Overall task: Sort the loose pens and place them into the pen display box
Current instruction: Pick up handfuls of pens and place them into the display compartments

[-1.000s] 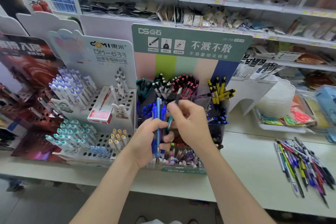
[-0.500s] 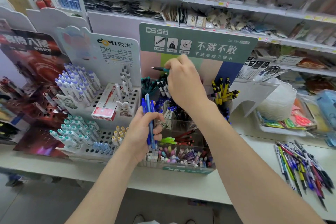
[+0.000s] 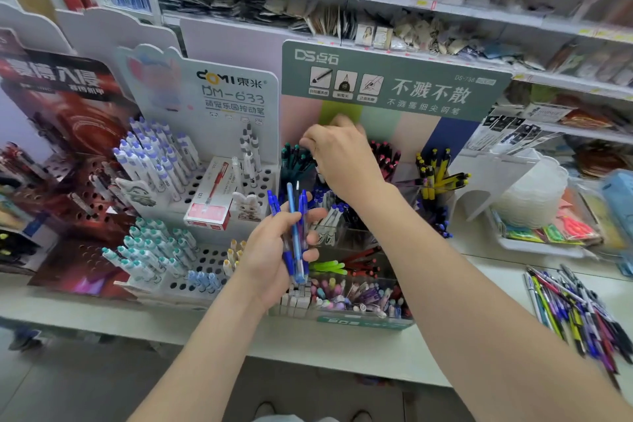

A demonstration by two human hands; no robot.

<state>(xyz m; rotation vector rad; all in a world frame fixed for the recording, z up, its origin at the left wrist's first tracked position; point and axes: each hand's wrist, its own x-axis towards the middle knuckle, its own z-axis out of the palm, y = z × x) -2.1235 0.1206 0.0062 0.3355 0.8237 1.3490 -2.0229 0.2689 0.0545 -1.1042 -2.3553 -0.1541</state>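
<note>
To the left of the left fingers stands a white perforated plastic pen stand (image 3: 191, 181) filled with white pens with purple and teal caps, and a red-and-white cardboard pen box (image 3: 209, 205) lies on it. The left hand (image 3: 270, 260) is palm up in front of the pen display box, its fingers (image 3: 314, 215) curled round a bunch of blue plastic ballpoint pens (image 3: 295, 233) held upright. Just behind and to the right of these fingers is the clear compartmented pen display box with a green header card (image 3: 394, 86), standing on the pale bench (image 3: 342, 353). The right hand (image 3: 346, 161) reaches over the box's back row, its fingers (image 3: 310, 144) bent down at the compartment of dark teal pens (image 3: 291, 161); blur hides whether they pinch one. Well to the right of the right fingers, a loose heap of mixed coloured pens (image 3: 579, 315) lies on the bench.
</note>
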